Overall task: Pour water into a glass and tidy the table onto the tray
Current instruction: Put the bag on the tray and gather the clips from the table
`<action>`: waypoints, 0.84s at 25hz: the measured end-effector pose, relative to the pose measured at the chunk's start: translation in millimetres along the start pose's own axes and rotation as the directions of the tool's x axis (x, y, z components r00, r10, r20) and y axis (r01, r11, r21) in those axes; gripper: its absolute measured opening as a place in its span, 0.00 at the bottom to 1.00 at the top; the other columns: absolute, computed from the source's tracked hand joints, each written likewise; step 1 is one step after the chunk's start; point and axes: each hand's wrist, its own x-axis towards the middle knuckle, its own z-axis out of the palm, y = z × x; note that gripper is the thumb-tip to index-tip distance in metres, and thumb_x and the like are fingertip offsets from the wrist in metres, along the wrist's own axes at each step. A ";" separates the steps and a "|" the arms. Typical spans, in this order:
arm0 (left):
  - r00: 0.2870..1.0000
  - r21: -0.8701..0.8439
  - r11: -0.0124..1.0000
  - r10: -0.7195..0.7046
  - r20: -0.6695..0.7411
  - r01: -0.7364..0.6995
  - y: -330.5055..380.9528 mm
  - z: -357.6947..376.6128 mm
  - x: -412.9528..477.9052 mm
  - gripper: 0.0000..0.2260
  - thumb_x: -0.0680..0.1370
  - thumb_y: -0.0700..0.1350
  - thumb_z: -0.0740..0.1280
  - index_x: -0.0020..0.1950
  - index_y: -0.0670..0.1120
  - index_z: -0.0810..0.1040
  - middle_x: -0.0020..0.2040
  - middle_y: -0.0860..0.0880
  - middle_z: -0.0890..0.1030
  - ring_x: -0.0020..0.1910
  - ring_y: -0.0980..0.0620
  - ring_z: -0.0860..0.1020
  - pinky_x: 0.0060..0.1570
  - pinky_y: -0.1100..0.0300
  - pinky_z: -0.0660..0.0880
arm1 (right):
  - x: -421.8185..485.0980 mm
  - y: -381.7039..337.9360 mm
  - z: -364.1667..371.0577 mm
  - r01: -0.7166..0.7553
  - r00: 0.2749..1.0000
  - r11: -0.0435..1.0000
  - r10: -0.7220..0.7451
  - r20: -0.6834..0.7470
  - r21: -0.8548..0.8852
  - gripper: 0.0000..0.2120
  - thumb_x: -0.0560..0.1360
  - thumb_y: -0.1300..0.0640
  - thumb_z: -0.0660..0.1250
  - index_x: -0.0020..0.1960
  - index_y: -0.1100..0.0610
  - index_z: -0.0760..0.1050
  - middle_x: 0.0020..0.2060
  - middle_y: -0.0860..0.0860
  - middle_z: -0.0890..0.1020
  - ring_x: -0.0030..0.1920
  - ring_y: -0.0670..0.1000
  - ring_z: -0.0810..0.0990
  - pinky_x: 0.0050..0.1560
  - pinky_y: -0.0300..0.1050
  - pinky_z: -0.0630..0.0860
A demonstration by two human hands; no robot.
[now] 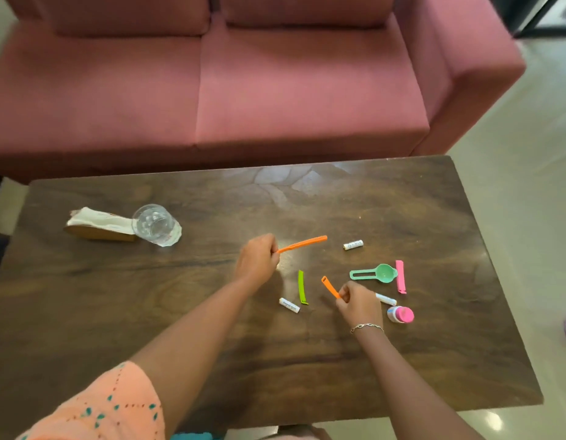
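Note:
My left hand point(257, 260) grips the end of a long orange clip point(303, 243) near the middle of the dark wooden table point(148, 312). My right hand point(357, 301) pinches a short orange clip point(330, 286). Between the hands lie a green clip point(302, 286) and a white battery point(289, 305). A clear glass point(154, 224) stands at the left on a white tissue, next to a wooden tissue holder point(97, 224). No tray is in view.
To the right lie a second battery point(353, 245), a green measuring spoon point(375, 274), a pink clip point(400, 276), a white marker point(386, 299) and a small pink-capped bottle point(400, 314). A pink sofa point(243, 74) stands behind the table.

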 end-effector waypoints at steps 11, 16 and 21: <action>0.984 -0.108 0.991 -0.099 -0.149 0.083 -171.7 -113.4 -115.7 0.04 0.74 0.37 0.64 0.45 0.40 0.78 0.47 0.42 0.80 0.48 0.43 0.77 0.46 0.55 0.71 | -99.6 -158.5 61.5 0.249 0.949 0.968 -0.244 -0.200 0.000 0.04 0.68 0.62 0.68 0.43 0.61 0.78 0.41 0.57 0.84 0.46 0.60 0.80 0.43 0.47 0.72; 0.952 -0.177 0.970 -0.206 -0.226 0.168 -276.1 -178.3 -202.0 0.05 0.74 0.37 0.65 0.47 0.39 0.80 0.48 0.40 0.82 0.49 0.42 0.78 0.49 0.53 0.73 | -170.9 -242.5 127.7 0.320 0.933 0.947 -0.315 -0.176 0.000 0.04 0.68 0.62 0.70 0.43 0.60 0.79 0.42 0.58 0.84 0.47 0.60 0.81 0.43 0.46 0.72; 0.889 -0.243 0.925 -0.356 -0.290 0.291 -370.9 -229.7 -279.3 0.05 0.75 0.38 0.65 0.47 0.40 0.80 0.47 0.41 0.82 0.48 0.43 0.79 0.42 0.56 0.72 | -232.2 -327.6 185.7 0.468 0.872 0.883 -0.469 -0.139 -0.043 0.04 0.68 0.61 0.71 0.42 0.59 0.79 0.41 0.57 0.84 0.46 0.59 0.81 0.40 0.45 0.69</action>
